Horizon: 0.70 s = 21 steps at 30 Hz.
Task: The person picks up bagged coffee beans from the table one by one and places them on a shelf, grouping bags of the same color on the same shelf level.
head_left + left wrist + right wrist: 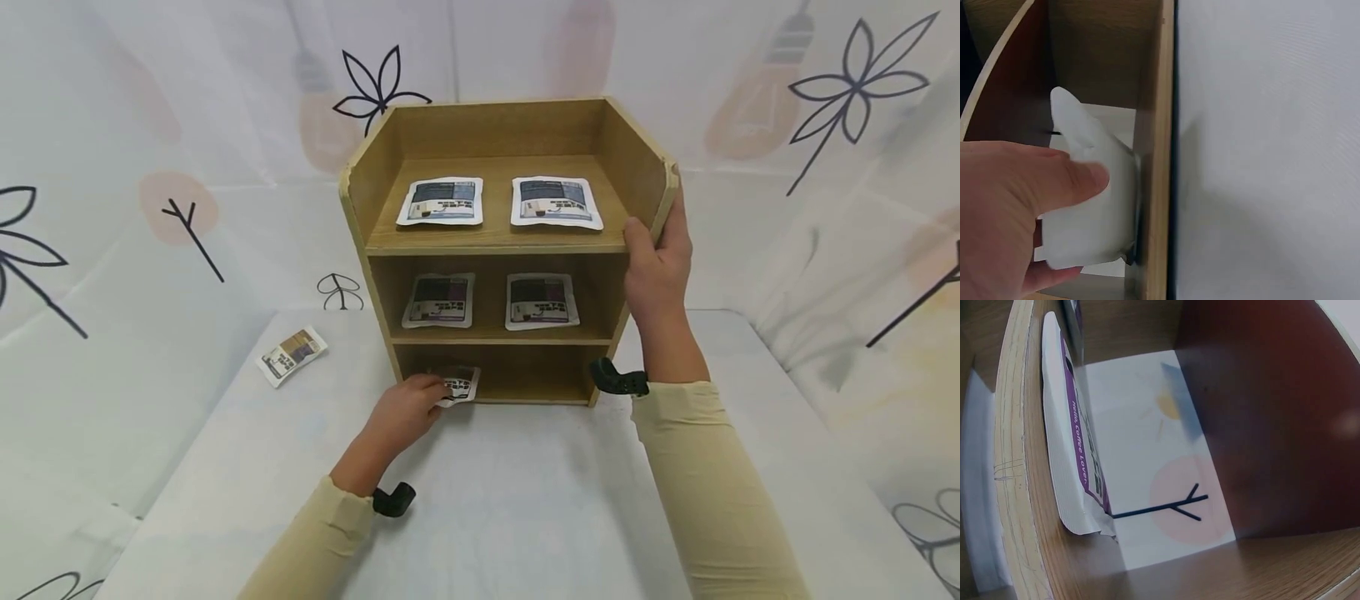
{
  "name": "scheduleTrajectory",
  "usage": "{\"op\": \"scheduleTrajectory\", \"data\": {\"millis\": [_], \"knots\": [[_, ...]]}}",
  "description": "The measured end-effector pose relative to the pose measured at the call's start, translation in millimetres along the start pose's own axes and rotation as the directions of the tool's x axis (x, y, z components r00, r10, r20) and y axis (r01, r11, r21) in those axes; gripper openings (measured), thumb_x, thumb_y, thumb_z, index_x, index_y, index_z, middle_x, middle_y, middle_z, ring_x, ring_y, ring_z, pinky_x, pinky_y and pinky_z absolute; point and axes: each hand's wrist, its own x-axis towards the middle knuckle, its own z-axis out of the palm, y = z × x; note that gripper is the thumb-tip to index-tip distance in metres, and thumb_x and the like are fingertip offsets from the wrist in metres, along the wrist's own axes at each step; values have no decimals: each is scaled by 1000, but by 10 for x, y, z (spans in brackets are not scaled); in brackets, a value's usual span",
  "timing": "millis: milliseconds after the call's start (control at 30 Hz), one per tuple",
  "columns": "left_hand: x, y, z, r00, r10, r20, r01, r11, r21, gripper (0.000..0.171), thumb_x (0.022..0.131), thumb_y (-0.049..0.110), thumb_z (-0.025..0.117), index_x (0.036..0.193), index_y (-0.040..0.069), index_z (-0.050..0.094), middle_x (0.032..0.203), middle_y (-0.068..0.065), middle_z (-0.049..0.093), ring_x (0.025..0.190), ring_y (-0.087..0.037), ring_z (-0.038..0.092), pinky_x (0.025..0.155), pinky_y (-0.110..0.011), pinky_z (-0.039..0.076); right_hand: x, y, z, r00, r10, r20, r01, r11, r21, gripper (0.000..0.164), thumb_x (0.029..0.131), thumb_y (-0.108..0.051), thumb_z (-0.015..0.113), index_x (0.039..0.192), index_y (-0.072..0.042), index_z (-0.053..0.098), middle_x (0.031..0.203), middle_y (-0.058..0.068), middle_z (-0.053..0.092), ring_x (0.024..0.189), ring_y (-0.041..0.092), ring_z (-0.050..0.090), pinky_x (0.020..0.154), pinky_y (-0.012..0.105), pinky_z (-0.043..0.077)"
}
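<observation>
A small wooden shelf unit (501, 247) with three levels stands on the white table. At its bottom level, on the left side, my left hand (405, 410) pinches a white coffee packet (461, 383). In the left wrist view the thumb lies over the pale face of this packet (1094, 206), which is tilted inside the compartment. My right hand (660, 267) grips the front of the unit's right side panel, near the top board. Two packets lie on the top board, a left one (441, 202) and a right one (556, 202).
The middle level bears two more packets, one left (439, 301) and one right (542, 301). A purple-striped packet (1079, 444) shows in the right wrist view. Another packet with a brown band (292, 356) lies on the table (510, 500), left of the unit. Behind hangs a patterned cloth (225, 100).
</observation>
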Motion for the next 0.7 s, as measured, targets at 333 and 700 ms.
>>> {"op": "scheduleTrajectory", "data": {"millis": [333, 700], "knots": [[-15, -47, 94, 995, 24, 92, -20, 999, -47, 26, 84, 20, 76, 109, 15, 74, 114, -3, 70, 108, -20, 64, 93, -34, 54, -27, -33, 7, 1000, 23, 11, -23, 999, -32, 62, 97, -19, 39, 155, -31, 19, 153, -4, 36, 139, 11, 36, 118, 35, 28], [39, -81, 226, 997, -25, 77, 25, 1000, 2, 23, 90, 7, 64, 111, 10, 72, 119, -7, 67, 109, -24, 64, 93, -36, 54, -40, -77, 16, 1000, 27, 4, -27, 999, -34, 61, 98, -19, 39, 155, -31, 20, 152, -2, 37, 137, 12, 37, 118, 36, 29]]}}
